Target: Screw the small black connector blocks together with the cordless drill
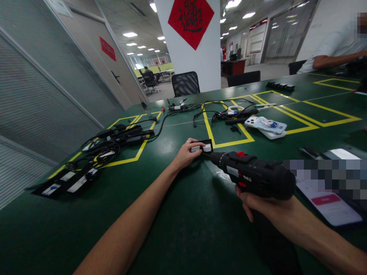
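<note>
My right hand [259, 206] grips a black cordless drill [254, 174] with red buttons, held level above the green table [177, 214]. The drill's tip points left at a small black box with a white label [204, 146]. My left hand [187, 152] rests on the left side of that box, fingers curled over it and holding it down on the table. The bit touches or nearly touches the box's near edge.
Tangled black cables and adapters [114, 139] lie at the left. Phone cases [268, 126] and more cables [229, 110] sit behind the box inside yellow tape lines. A phone [329, 204] lies at the right. Another person's arm [332, 61] rests at the far right.
</note>
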